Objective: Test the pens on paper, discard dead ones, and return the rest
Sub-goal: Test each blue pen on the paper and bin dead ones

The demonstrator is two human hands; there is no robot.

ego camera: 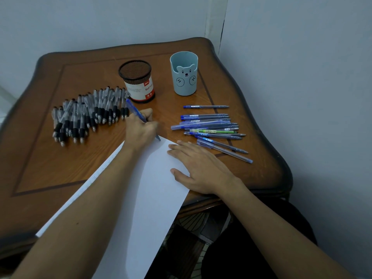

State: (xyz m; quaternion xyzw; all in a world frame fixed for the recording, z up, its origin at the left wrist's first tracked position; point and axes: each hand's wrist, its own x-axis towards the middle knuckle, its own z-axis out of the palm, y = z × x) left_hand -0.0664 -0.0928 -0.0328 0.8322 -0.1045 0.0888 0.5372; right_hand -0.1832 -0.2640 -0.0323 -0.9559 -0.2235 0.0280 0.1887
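- Two hands show on my feed, both over a brown wooden tabletop (50,168) set in a corner of pale walls.
- The left hand (141,129) is at the centre of the frame. Its fingers (148,114) are curled round a blue pen (133,108), pinching it in a writing grip.
- That pen slants from upper left to lower right, with its tip at the far corner of the white paper (149,198). I cannot quite tell whether the tip touches the sheet or the wood just beside it.
- The right hand (203,168), right of centre, lies flat on the paper's right edge, with its fingers (181,147) straight and slightly spread.
- The paper runs diagonally from the centre toward the lower left, and its near end hangs past the tabletop edge.
- A big heap of clear pens with black grips (86,113) lies left of centre, tips mostly pointing down the frame.
- A black mesh cup (137,81) with a red and white label stands upright just right of that heap, above the left hand.
- A pale blue bear cup (184,75) stands upright to the right of the mesh cup, apart from it.
- Below the bear cup lies a loose group of blue pens (209,122) with one green pen (213,131) among them. The lowest of them slant just beside the right hand.
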